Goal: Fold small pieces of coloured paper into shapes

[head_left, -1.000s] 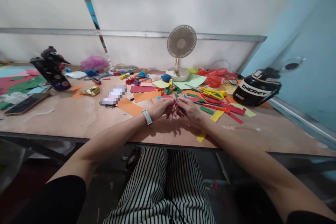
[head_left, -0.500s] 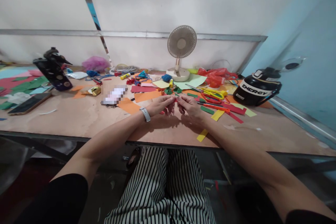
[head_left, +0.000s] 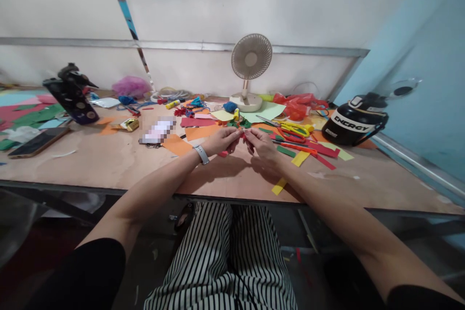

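Observation:
My left hand (head_left: 223,140), with a pale watch band (head_left: 201,154) at its wrist, and my right hand (head_left: 260,143) meet fingertip to fingertip just above the table. Both are closed in a pinch on a small red paper piece (head_left: 243,136), mostly hidden by the fingers. Behind the fingertips lie green paper bits (head_left: 245,123) and a yellow glue stick (head_left: 237,114). Beside my right hand are orange-handled scissors (head_left: 296,146) and green paper strips (head_left: 286,151). Orange paper (head_left: 203,133) lies beyond my left hand.
A small fan (head_left: 251,58) stands at the back. At the right is a black jug (head_left: 354,121); at the left, a dark bottle (head_left: 74,97) and a phone (head_left: 39,142). Yellow-handled scissors (head_left: 301,129) and a red plastic bag (head_left: 300,105) lie right of the fan.
My fingertips have drawn closer together, and my left fingers are more curled. The green bit seen at the fingertips before no longer shows. The view has shifted slightly.

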